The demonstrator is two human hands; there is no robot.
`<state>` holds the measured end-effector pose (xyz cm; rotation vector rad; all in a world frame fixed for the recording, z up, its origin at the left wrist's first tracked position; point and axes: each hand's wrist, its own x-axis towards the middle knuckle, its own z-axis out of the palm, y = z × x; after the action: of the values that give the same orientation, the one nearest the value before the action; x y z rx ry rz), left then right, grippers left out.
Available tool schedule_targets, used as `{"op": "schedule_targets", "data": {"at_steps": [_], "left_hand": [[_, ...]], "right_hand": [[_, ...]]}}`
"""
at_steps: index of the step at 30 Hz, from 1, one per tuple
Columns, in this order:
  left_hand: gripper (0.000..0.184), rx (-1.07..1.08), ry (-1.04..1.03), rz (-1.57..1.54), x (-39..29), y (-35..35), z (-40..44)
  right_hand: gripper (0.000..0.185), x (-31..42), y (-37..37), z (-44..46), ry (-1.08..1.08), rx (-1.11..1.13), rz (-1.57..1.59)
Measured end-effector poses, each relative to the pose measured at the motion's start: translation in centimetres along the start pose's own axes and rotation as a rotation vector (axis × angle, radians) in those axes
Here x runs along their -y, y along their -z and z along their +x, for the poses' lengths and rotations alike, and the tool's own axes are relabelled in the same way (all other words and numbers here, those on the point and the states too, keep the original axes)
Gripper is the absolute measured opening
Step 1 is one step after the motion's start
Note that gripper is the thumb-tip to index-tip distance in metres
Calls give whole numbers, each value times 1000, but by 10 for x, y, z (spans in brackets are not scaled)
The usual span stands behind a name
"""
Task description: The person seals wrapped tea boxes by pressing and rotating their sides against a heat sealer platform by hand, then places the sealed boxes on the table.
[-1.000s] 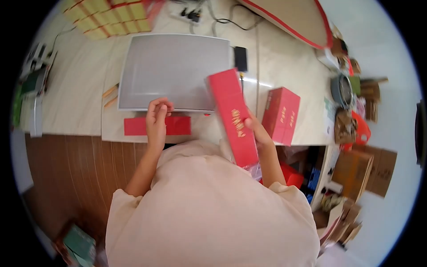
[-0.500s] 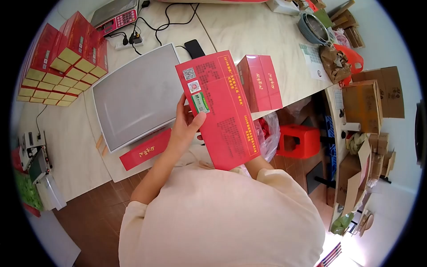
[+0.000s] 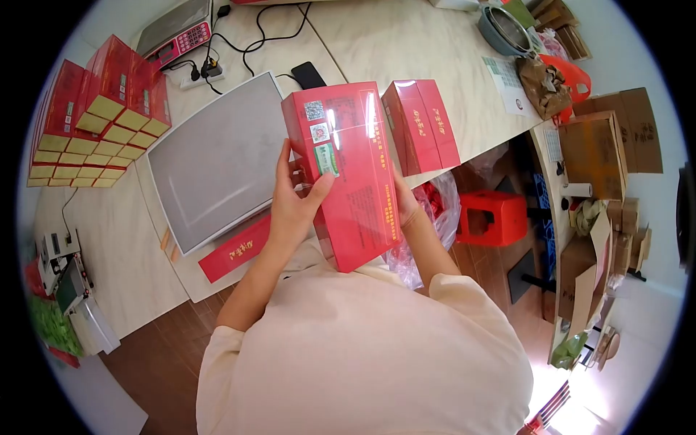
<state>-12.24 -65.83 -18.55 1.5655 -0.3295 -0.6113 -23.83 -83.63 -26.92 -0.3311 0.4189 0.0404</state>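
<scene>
A glossy red box (image 3: pixel 355 188) with a QR code, a green label and yellow print is held up in front of my body. My left hand (image 3: pixel 296 210) grips its left side, thumb on the printed face. At its right side is my right hand (image 3: pixel 406 199), its fingers partly hidden behind the box. Another red box (image 3: pixel 423 129) with gold lettering stands on the table just to the right. A flat red piece (image 3: pixel 235 250) with gold lettering lies along the front edge of a grey panel (image 3: pixel 217 159).
Stacked red boxes (image 3: pixel 109 109) stand at the left. Behind are a scale (image 3: pixel 177 43), cables, a power strip and a black phone (image 3: pixel 308 75). A red stool (image 3: pixel 493 219) and plastic bag (image 3: pixel 442 210) are at the right, with cardboard boxes (image 3: pixel 594 156) beyond.
Since a second ago, the held box has turned to show its printed face, and my left hand has come onto it. Lately it has tilted, showing its left side. The view has also shifted.
</scene>
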Motion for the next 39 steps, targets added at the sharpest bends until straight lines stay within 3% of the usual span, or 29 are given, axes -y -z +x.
{"op": "schedule_targets", "data": {"at_steps": [6, 9, 15, 17, 18, 20, 22, 25, 28, 33, 34, 36, 37, 38, 39], "left_hand": [[96, 51, -77, 61, -10, -6, -8], [96, 65, -156, 152, -19, -6, -14], [94, 63, -153, 114, -8, 2, -13], [74, 104, -111, -26, 6, 7, -9], [74, 91, -112, -31, 11, 6, -9], [55, 109, -36, -488, 23, 3, -11], [51, 71, -30, -649, 56, 7, -8], [60, 210, -196, -180, 57, 25, -4], [67, 82, -332, -60, 43, 26, -6], [70, -45, -311, -176, 63, 23, -31], [70, -64, -311, -184, 67, 28, -32], [63, -89, -269, 7, 76, 47, -30], [57, -244, -312, 58, 78, 59, -26], [57, -257, -314, 55, 78, 73, -23], [53, -406, -378, 89, 70, 90, -23]], "right_hand": [[54, -13, 30, 11, -55, -21, 64], [52, -18, 16, 9, 33, -16, 15], [72, -17, -17, 0, 105, -65, -317], [77, -19, -21, 0, 106, -64, -342], [80, -21, -23, 1, 106, -60, -352], [86, -22, -28, -1, 99, -54, -383], [91, -21, -37, -7, 79, -32, -427], [100, -10, -55, -24, 39, 37, -565], [109, -3, -76, -40, -21, 129, -746], [124, -8, -109, -37, -112, 226, -1031], [137, -11, -116, -35, -165, 164, -1034], [125, -16, -116, -22, -109, 165, -1033], [119, -16, -120, -9, 2, 163, -1209], [114, -17, -123, 0, 122, 162, -1381], [108, -21, -122, 5, 292, 101, -1752]]}}
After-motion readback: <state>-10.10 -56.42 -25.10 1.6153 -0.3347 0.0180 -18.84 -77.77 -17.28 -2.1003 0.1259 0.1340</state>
